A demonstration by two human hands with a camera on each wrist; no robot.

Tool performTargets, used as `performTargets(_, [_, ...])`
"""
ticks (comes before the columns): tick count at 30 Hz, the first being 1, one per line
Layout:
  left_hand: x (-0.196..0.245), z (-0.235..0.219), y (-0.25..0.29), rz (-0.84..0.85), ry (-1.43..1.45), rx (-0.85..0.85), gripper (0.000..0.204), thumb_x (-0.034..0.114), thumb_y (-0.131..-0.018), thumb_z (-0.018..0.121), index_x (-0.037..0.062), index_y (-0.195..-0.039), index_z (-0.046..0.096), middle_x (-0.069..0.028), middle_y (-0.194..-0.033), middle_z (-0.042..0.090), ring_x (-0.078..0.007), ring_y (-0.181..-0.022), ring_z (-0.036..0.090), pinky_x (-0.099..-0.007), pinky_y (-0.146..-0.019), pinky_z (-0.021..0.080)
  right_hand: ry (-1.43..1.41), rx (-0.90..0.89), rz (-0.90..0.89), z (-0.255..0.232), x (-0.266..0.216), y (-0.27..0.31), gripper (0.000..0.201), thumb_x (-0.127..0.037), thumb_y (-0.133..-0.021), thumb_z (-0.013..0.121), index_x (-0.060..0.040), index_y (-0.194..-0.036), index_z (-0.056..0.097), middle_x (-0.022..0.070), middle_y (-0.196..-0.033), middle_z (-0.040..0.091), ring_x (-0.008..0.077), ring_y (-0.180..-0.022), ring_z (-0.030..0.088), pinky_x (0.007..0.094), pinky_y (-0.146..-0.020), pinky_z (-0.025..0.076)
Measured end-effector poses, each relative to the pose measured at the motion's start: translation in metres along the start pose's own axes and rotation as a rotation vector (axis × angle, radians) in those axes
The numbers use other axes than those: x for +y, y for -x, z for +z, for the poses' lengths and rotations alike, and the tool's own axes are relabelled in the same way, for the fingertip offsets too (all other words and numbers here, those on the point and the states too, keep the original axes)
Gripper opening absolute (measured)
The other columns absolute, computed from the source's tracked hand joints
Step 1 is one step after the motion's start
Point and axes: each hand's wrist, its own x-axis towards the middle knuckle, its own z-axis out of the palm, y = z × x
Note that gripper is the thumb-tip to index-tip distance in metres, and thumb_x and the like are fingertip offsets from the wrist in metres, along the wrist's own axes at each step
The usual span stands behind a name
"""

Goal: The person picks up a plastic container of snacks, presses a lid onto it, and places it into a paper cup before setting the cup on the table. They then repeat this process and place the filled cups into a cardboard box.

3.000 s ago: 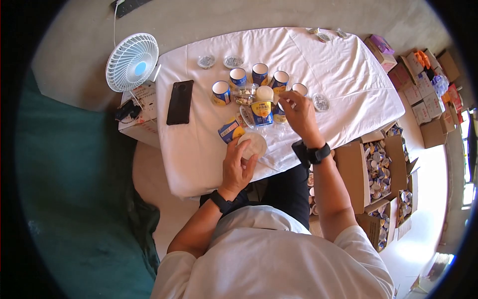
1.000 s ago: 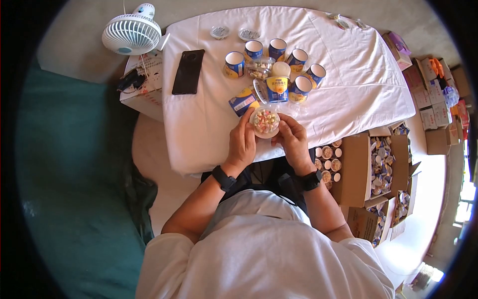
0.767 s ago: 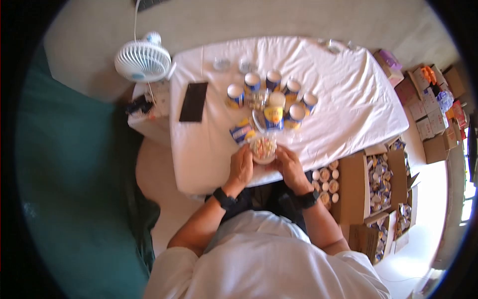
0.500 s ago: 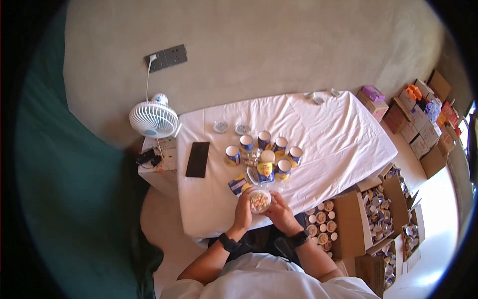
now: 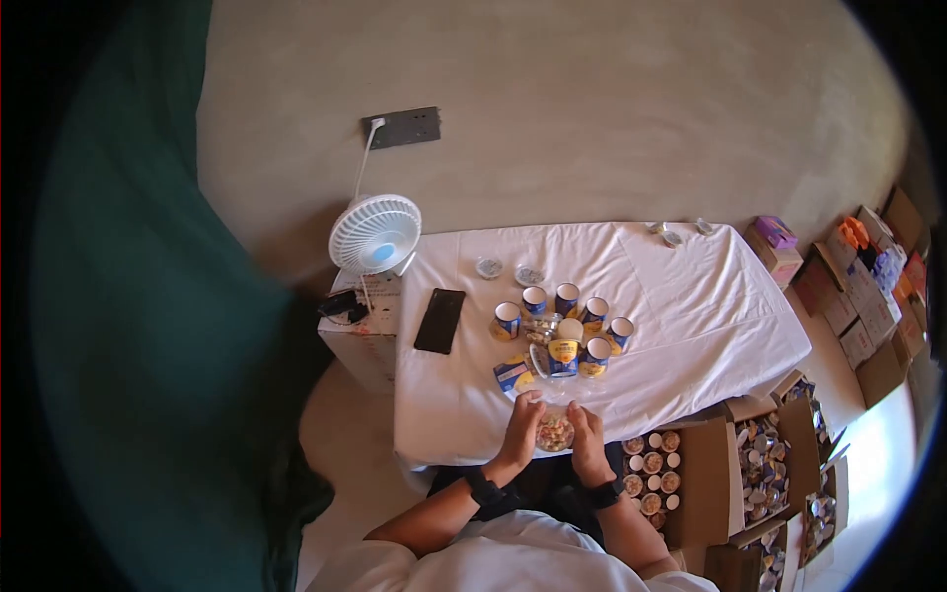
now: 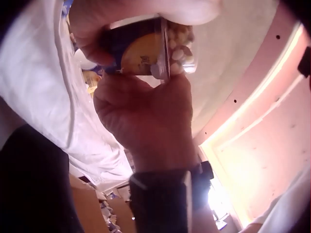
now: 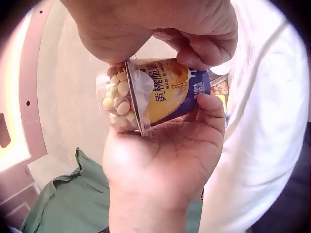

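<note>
Both hands hold one blue-and-yellow cup [image 5: 554, 432] topped by a clear dome lid full of small coloured pieces, just off the table's near edge. My left hand [image 5: 521, 434] grips its left side and my right hand [image 5: 589, 439] its right side. In the right wrist view the cup [image 7: 165, 92] lies on its side, with the left hand [image 7: 160, 155] cupping it from below and right-hand fingers [image 7: 204, 48] on top. The left wrist view shows the cup [image 6: 146, 46] between left-hand fingers [image 6: 184, 7] and the right hand [image 6: 146, 116].
Several open blue cups [image 5: 564, 326] stand on the table's white cloth [image 5: 691, 306], beside a black phone [image 5: 440, 321]. A white fan [image 5: 375, 234] stands on a box at the left. Open cardboard boxes [image 5: 705, 474] of small cups sit at the right.
Three seconds ago my right hand reached among the table's cups. Both hands then closed round the lidded cup and drew it toward my body, while the head view rose and widened.
</note>
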Motion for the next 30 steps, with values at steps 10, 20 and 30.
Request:
performTargets(10, [0.007,-0.009,-0.006,-0.105,0.015,-0.111,0.04,0.027,-0.095,0.05,0.0006,-0.122,0.038,-0.0067,-0.091,0.054,-0.0115,-0.088,0.052,-0.0268,-0.081,0.042,-0.087,-0.17,0.151,-0.007,-0.015,0.002,0.039,-0.034,-0.095,0.048,0.0033,-0.1,0.06,0.003,-0.079,0.059,0.0086,-0.068,0.05,0.0237,-0.06,0.04])
performTargets(20, [-0.009,0.007,-0.002,-0.078,0.13,0.014,0.037,0.03,-0.098,0.047,0.0015,-0.121,0.04,-0.0033,-0.089,0.048,-0.0084,-0.083,0.047,-0.0237,-0.077,0.041,-0.247,0.051,0.206,0.001,0.0,-0.005,0.036,-0.035,-0.096,0.045,-0.0011,-0.096,0.057,0.0022,-0.077,0.057,0.0098,-0.072,0.056,0.0224,-0.061,0.045])
performTargets(30, [-0.012,-0.002,-0.007,-0.124,0.028,-0.119,0.036,0.031,-0.098,0.045,0.0025,-0.12,0.042,-0.0047,-0.099,0.05,-0.0091,-0.094,0.048,-0.0254,-0.083,0.04,-0.024,-0.016,0.064,-0.006,-0.001,-0.004,0.041,-0.036,-0.097,0.043,0.0012,-0.089,0.057,0.0016,-0.078,0.055,0.0106,-0.074,0.05,0.0258,-0.07,0.043])
